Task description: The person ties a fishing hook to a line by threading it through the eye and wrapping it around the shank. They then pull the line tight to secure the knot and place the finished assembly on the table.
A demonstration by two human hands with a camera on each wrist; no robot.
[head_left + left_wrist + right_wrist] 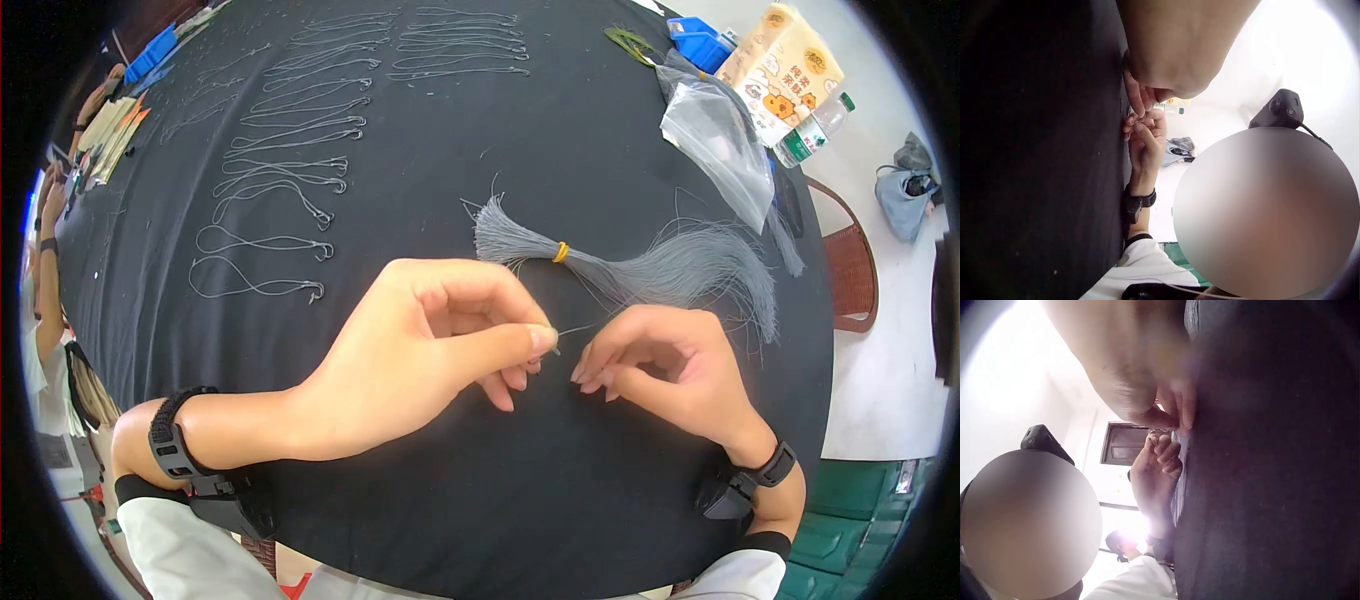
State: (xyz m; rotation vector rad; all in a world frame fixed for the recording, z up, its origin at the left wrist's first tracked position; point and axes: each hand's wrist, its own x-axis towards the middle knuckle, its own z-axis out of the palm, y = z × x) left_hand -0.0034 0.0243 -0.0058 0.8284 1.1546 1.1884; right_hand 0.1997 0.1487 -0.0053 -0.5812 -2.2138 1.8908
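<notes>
In the head view the left hand (425, 355) pinches a thin grey cord (577, 329) between thumb and forefinger, with a small tip showing below the thumb. Just right of it the right hand (665, 370) has its fingers curved toward the thumb; whether it holds the cord cannot be told. Behind both hands lies a bundle of grey cords (650, 277) tied with a yellow band (562, 252). The wrist views show the left hand (1169, 59) and right hand (1141, 381) close to each other, low by the black cloth.
Looped grey cords (255, 290) lie in two columns at the left and back of the black table (480, 520). Back right are a plastic bag (715, 150), a bottle (812, 135), a tissue pack (785, 70) and a blue bin (697, 42). Other people's arms show at the left edge.
</notes>
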